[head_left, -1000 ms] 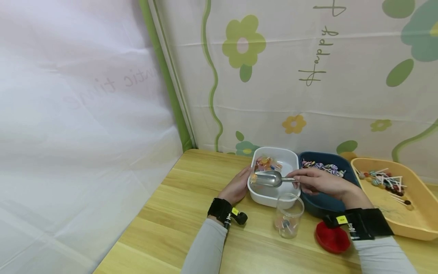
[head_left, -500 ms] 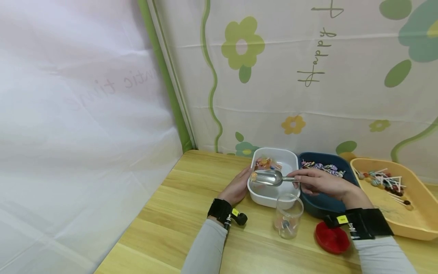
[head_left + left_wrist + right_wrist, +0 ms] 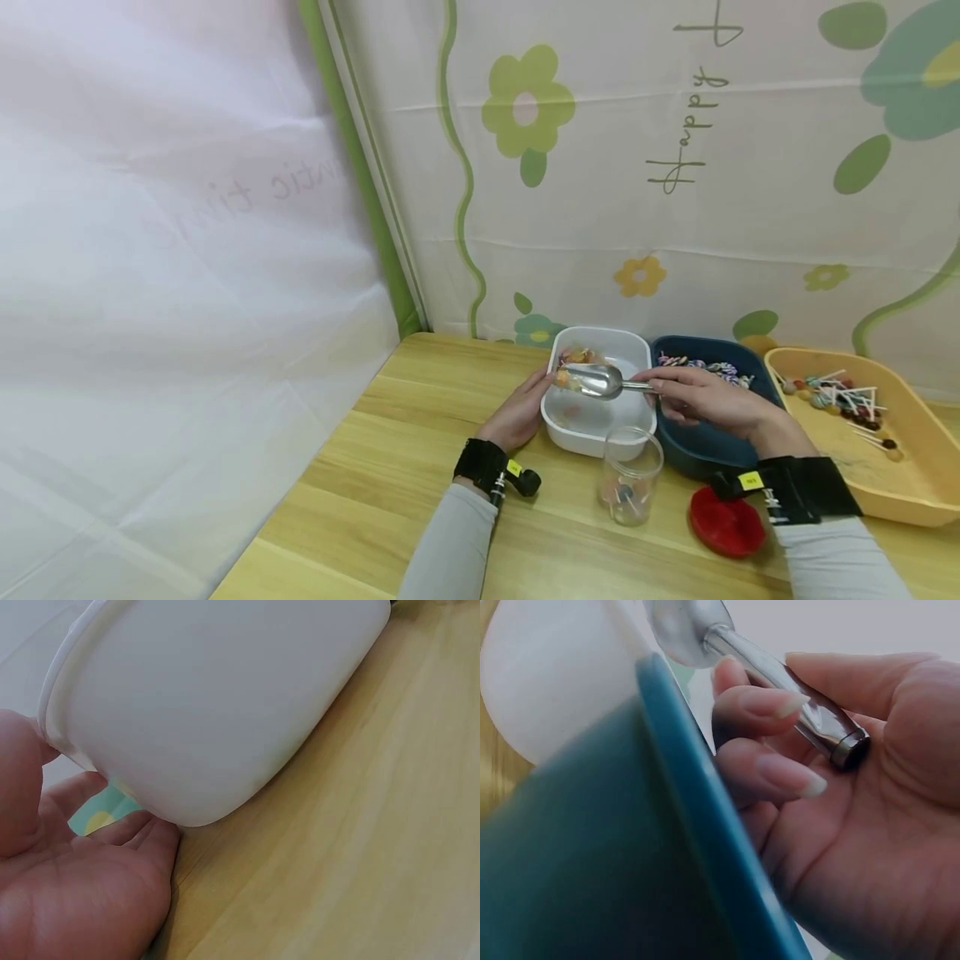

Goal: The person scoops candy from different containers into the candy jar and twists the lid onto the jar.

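In the head view my right hand (image 3: 708, 400) holds a metal scoop (image 3: 600, 383) by its handle, above a white bin (image 3: 600, 442). Its fingers curl round the grip in the right wrist view. An orange-yellow wrapped candy (image 3: 562, 377) shows at the scoop's front end. More wrapped candies (image 3: 579, 356) lie at the back left of this bin, partly hidden by the scoop. My left hand (image 3: 517, 417) holds the bin's left side; in the left wrist view its thumb is at the rim and its fingers are against the outer wall.
A clear plastic cup (image 3: 632, 483) with some candies stands before the white bin. Right of it lies a red lid (image 3: 726, 522). A navy bin (image 3: 705, 454) of striped candies and a yellow bin (image 3: 922, 492) of lollipops stand to the right. A patterned curtain (image 3: 585, 192) hangs behind.
The scoop's blade has risen slightly toward the back of the white bin and tilted, and the candy at its front has shifted a little. The left hand keeps its place on the bin.
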`<action>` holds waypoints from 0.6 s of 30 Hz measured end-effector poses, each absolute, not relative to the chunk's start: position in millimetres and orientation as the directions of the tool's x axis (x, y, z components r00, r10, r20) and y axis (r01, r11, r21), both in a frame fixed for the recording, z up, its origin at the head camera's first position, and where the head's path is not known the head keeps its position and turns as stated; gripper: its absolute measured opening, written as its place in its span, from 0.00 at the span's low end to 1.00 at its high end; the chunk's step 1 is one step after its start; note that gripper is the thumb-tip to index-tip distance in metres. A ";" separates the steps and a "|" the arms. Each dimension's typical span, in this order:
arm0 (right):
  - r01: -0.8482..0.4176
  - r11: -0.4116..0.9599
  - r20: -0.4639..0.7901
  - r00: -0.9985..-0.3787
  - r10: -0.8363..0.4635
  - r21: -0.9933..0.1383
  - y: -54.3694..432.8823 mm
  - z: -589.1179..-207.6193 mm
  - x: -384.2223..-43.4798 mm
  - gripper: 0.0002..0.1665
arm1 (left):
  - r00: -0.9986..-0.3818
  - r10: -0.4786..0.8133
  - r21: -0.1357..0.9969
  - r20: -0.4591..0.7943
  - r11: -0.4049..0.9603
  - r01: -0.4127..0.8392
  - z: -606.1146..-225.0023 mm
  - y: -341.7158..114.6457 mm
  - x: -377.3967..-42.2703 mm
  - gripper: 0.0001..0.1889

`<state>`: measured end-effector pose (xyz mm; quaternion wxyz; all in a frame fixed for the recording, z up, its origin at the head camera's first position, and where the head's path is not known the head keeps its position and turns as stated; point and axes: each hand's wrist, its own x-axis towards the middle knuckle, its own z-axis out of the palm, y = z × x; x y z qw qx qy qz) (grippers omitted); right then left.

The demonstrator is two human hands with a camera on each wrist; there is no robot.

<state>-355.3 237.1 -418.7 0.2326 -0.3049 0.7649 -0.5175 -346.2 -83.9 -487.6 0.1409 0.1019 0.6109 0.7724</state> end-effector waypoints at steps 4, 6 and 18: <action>-0.241 0.275 0.006 -0.762 -0.647 -0.931 243.9 -414.3 -353.6 0.26 | -0.936 0.352 0.971 -0.006 -0.221 -0.089 -488.6 -83.9 -346.5 0.28; -0.263 0.252 0.048 -0.774 -0.632 -0.931 248.7 -410.0 -352.5 0.26 | -0.937 0.350 0.972 -0.006 -0.218 -0.088 -488.9 -83.7 -346.8 0.28; -0.392 -0.055 0.340 -0.708 -0.619 -0.918 287.7 -373.7 -331.8 0.22 | -0.922 0.388 0.970 -0.005 -0.224 -0.100 -488.7 -84.5 -349.3 0.27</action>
